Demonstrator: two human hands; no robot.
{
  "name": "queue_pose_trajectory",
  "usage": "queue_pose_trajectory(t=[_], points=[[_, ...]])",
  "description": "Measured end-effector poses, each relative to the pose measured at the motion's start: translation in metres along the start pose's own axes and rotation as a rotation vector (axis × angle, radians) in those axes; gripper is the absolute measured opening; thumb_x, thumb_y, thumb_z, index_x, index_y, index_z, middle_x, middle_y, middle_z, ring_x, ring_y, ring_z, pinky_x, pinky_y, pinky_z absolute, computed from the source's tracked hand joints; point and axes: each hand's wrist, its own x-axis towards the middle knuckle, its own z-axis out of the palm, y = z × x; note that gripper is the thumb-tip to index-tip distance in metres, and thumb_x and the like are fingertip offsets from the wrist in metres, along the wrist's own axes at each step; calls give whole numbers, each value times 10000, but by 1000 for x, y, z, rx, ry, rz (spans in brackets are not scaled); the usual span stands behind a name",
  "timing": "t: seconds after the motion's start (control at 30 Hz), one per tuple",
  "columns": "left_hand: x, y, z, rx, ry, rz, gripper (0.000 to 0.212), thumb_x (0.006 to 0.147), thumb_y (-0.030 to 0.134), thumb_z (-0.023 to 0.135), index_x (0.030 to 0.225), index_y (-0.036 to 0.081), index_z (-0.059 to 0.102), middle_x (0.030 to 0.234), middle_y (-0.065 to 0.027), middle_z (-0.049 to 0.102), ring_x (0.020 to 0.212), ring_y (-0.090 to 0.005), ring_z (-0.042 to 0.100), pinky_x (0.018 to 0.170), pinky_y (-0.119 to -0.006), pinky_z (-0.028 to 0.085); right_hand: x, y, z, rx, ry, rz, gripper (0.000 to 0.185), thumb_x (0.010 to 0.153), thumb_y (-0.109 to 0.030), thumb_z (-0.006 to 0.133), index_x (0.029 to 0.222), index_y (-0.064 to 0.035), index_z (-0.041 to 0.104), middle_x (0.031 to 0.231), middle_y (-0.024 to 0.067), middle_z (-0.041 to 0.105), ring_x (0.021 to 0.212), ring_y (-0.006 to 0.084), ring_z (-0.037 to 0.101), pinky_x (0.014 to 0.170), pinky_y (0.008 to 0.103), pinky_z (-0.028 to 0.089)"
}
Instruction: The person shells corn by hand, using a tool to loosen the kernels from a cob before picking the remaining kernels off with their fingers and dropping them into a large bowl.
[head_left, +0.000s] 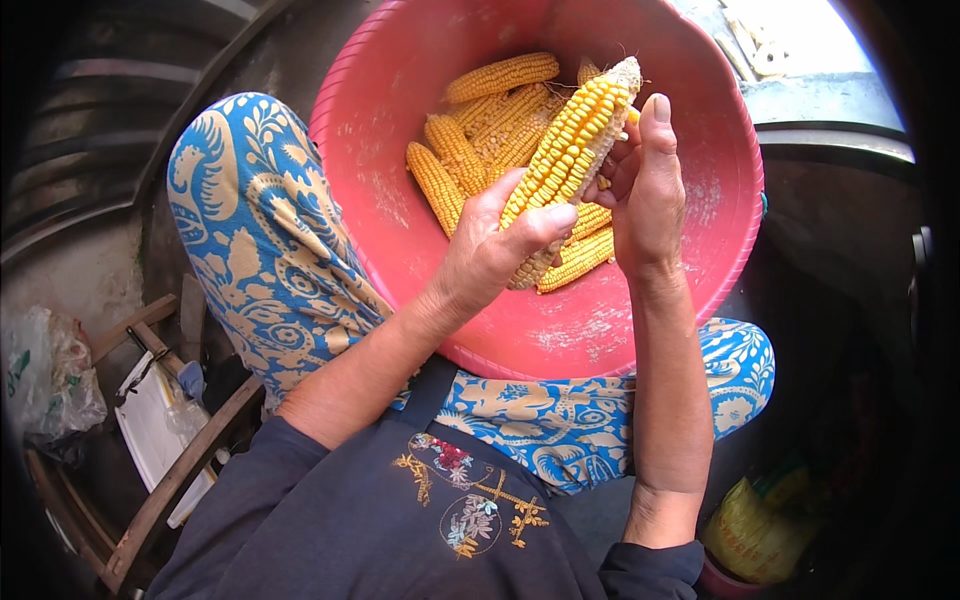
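My left hand (491, 240) grips the lower end of a yellow corn cob (566, 154), thumb laid across its front. The cob tilts up to the right, with dry silk at its pale tip. Kernels are gone from a strip along its right side. My right hand (649, 187) is at that side, thumb raised and fingers curled, partly hidden behind the cob. A few loose kernels (603, 182) show by those fingers; whether they are held I cannot tell. Below both hands, several more corn cobs (454, 154) lie in a red plastic tub (397, 300) with loose kernels among them.
The tub rests between my knees in blue patterned trousers (277, 247). On the left are a wooden frame (180, 472), a white panel (154, 427) and clear plastic bags (56, 375). A yellow bag (757, 532) stands at the lower right, in shadow.
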Motion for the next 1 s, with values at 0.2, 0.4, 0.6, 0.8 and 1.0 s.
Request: queue_pose_trajectory(t=[0.2, 0.4, 0.6, 0.8, 1.0], points=[[-1, -6, 4, 85, 34, 81, 512, 802, 332, 631, 1160, -9, 499, 896, -33, 579, 752, -74, 548, 652, -219, 465, 2, 2, -1, -150, 42, -128, 516, 941, -546, 379, 967, -72, 583, 737, -24, 581, 575, 19, 516, 482, 158, 372], [-3, -2, 3, 9, 3, 33, 468, 813, 320, 639, 1126, -8, 522, 887, -26, 580, 755, -70, 537, 645, -229, 461, -1, 1, -3, -233, 75, -170, 435, 954, -485, 381, 915, -97, 572, 687, -33, 547, 550, 24, 486, 477, 170, 350], [-2, -3, 5, -23, 1, 42, 436, 822, 296, 637, 1125, 4, 525, 910, -24, 577, 777, -65, 535, 668, -216, 456, 0, 4, -2, 23, 52, -137, 430, 953, -467, 387, 964, -76, 565, 764, -18, 582, 597, 32, 502, 505, 167, 357], [-2, -5, 4, -45, 53, 48, 433, 826, 292, 632, 1126, 3, 512, 935, -32, 580, 819, -71, 546, 697, -217, 461, -5, -7, 9, -196, 55, -107, 420, 871, -462, 597, 926, -47, 569, 761, -3, 569, 640, 43, 495, 547, 206, 393], [0, -3, 3, -86, 57, 32, 450, 819, 284, 632, 1140, -2, 499, 927, -35, 578, 802, -73, 554, 688, -214, 465, -5, 3, 10, -110, -140, -73, 365, 849, -224, 684, 1048, 11, 489, 942, 70, 599, 857, 109, 574, 750, 250, 482]])
